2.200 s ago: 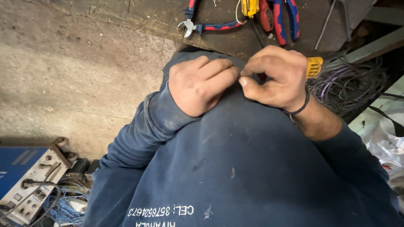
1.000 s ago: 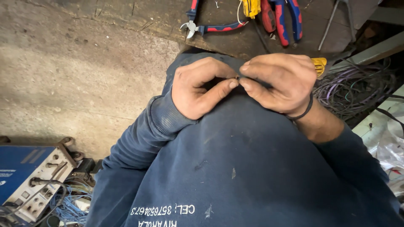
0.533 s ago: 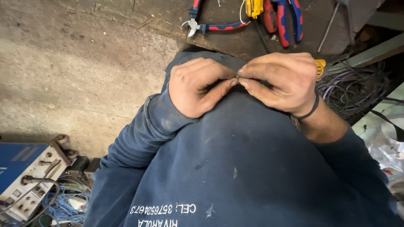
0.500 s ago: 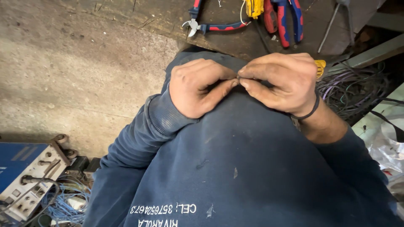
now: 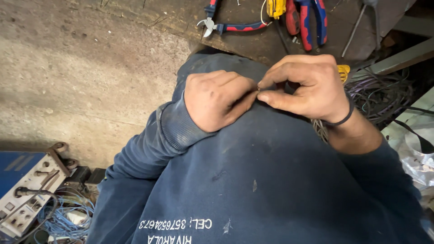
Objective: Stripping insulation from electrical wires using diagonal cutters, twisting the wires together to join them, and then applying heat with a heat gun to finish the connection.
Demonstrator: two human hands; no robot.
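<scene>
Both hands are meeting over the lap: the left hand [image 5: 216, 105] and right hand [image 5: 307, 88] are pinching a tiny metal piece [image 5: 258, 89] between fingertips. It looks mid-job; the pliers [image 5: 312, 20] are lying untouched on the table [image 5: 253, 43].

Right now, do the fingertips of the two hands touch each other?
Touching. The head view shows the left hand and the right hand meeting at the fingertips, pinched together on something tiny, with no gap visible between them.
</scene>
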